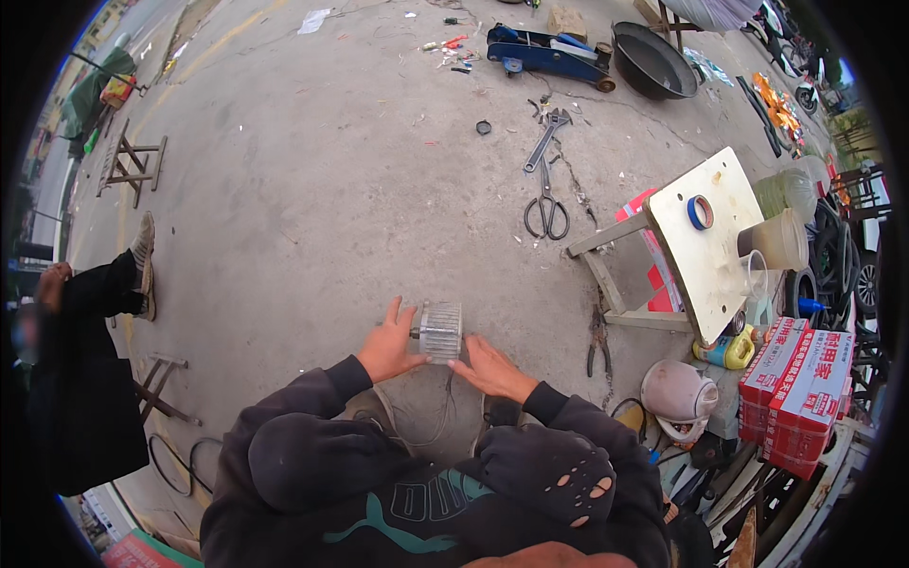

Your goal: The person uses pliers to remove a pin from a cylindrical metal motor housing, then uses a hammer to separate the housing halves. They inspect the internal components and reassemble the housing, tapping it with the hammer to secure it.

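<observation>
A ribbed silver electric motor [440, 330] lies sideways between my hands, its short shaft pointing left. My left hand [386, 343] is beside the shaft end, fingers spread and thumb reaching toward the casing's lower edge. At the other end, my right hand [494, 369] has its thumb and fingers against the motor. Thin wires [443, 407] trail from the motor down between my feet. Whether the casing rests on the ground cannot be made out.
Scissors [546, 214], an adjustable wrench [547, 140] and pliers [598, 341] lie on the concrete. A wooden stool [705, 256] holds blue tape and plastic containers. An electric kettle [679, 393] and red-and-white boxes [805, 393] stand at right. A seated person [90, 398] is at left.
</observation>
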Demonstrator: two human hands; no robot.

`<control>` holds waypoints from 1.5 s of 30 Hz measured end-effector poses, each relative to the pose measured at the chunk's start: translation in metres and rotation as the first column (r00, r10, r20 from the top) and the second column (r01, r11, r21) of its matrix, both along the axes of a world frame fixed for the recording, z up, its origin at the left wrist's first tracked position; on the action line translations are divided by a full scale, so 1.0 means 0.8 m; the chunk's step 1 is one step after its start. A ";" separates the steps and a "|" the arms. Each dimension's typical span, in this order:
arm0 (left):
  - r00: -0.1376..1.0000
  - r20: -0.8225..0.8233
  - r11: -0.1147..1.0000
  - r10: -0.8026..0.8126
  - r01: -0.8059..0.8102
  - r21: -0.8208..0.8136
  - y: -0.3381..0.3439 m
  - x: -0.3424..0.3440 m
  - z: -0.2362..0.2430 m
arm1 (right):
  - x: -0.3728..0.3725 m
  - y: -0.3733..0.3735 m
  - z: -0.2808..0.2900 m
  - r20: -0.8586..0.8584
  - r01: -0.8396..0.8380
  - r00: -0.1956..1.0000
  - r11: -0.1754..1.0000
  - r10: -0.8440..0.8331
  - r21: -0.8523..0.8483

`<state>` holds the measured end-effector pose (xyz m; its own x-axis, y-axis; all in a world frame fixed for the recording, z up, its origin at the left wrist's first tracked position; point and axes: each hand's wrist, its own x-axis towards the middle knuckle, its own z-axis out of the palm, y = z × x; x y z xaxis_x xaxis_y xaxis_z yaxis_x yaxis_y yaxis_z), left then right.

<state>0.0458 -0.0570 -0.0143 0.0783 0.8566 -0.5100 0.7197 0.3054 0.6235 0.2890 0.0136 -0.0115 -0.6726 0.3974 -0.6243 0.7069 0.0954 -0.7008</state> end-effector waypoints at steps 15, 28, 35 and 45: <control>0.978 -0.082 0.975 -0.191 0.199 0.100 0.023 0.000 -0.023 | 0.013 0.005 -0.076 -0.263 0.327 0.904 0.941 -0.338 -0.086; 0.980 -0.178 0.979 0.083 -0.046 0.200 -0.009 0.006 -0.026 | 0.002 0.026 -0.100 -0.157 0.470 0.820 0.803 -0.551 -0.366; 0.992 0.011 0.975 0.126 -0.126 0.186 0.004 0.003 -0.035 | -0.026 0.049 -0.072 -0.292 0.252 0.926 0.968 -0.240 0.004; 0.993 -0.021 0.950 0.118 -0.106 0.295 -0.005 0.002 -0.040 | -0.026 0.031 -0.083 -0.292 0.385 0.873 0.920 -0.390 -0.077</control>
<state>0.0473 -0.0606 -0.0465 -0.0410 0.9709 -0.2359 0.7159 0.1933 0.6709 0.2683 0.0385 -0.0783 -0.6206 0.6563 -0.4290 0.4447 -0.1561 -0.8820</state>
